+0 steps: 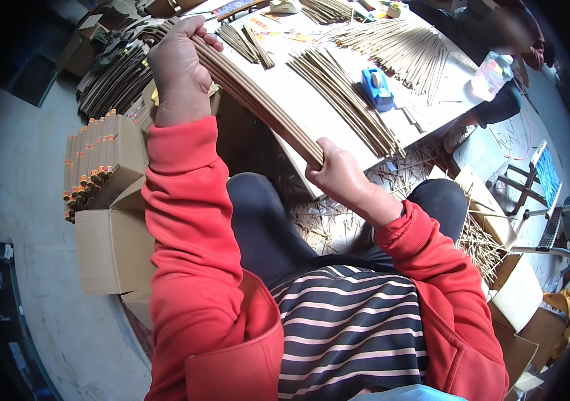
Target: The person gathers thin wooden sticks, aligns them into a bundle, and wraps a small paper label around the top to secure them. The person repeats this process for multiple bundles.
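- Hands grip one bundle of long thin tan sticks point(258, 100) held over the near edge of the white worktable point(318, 117), slanting from 11 o'clock down toward the centre.
- Left hand point(178, 63), at 11 o'clock, is wrapped closed around the bundle's far end.
- Right hand point(339, 175), just right of centre, clasps the near end with fingers curled tight.
- Open cardboard box point(107, 157) at 9 o'clock holds upright tan tubes with orange bands at their tips; plain brown cartons point(111, 250) sit below it.
- Blue tape dispenser point(377, 87) lies on the table at 1 o'clock, between fanned rows of loose sticks point(398, 50).
- Clear plastic bottle point(492, 75) with a pastel label stands at 2 o'clock, by the table's far corner.
- Yellow and orange printed sheets point(278, 30) lie at 12 o'clock.
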### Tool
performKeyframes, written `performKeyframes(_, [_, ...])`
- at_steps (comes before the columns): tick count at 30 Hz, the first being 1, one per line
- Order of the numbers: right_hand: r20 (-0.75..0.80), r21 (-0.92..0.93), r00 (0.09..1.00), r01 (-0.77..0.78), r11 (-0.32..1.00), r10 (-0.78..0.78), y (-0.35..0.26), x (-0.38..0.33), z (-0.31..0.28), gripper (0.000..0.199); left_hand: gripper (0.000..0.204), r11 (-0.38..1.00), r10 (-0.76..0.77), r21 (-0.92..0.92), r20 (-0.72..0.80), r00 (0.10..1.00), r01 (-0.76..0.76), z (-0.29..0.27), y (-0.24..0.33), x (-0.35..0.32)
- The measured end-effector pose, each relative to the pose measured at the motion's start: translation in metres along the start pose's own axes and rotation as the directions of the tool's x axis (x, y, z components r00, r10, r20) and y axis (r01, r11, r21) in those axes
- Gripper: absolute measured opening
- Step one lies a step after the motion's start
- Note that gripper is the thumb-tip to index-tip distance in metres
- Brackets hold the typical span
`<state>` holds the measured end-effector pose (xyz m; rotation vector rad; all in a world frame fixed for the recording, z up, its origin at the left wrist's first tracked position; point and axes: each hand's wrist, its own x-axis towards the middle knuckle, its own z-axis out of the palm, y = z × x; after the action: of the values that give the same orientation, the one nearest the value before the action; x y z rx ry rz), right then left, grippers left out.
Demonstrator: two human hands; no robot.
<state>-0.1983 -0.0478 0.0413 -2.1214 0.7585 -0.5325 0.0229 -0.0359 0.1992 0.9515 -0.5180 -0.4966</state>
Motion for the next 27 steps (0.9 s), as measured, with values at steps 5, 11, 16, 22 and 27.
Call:
performKeyframes(5, [-0.046,0.113,0.996,0.080,0.990,-0.075,-0.005,0.019,-0.003,0.026,0.010,0.988,0.137,-0.124,0.382,0.914,-0.096,0.008,0.027,-0.016])
performKeyframes(11, [-0.184,0.243,0.964,0.232,0.942,-0.189,0.020,0.042,0.012,0.017,0.013,0.995,0.075,-0.090,0.385,0.920,-0.044,0.026,-0.048,-0.082])
performKeyframes(16, [-0.203,0.320,0.964,0.232,0.919,-0.173,0.060,0.051,0.033,0.016,0.013,0.983,0.113,0.100,0.312,0.943,-0.151,0.029,-0.082,-0.088])
performKeyframes(22, [-0.281,0.243,0.944,0.244,0.939,-0.172,0.065,0.068,0.034,0.020,0.014,0.974,0.162,0.103,0.320,0.934,-0.204,0.032,-0.092,-0.086])
performKeyframes(27, [-0.269,0.264,0.949,0.235,0.935,-0.163,0.071,0.070,0.039,0.020,0.014,0.945,0.251,0.121,0.331,0.910,-0.305,0.033,-0.091,-0.092])
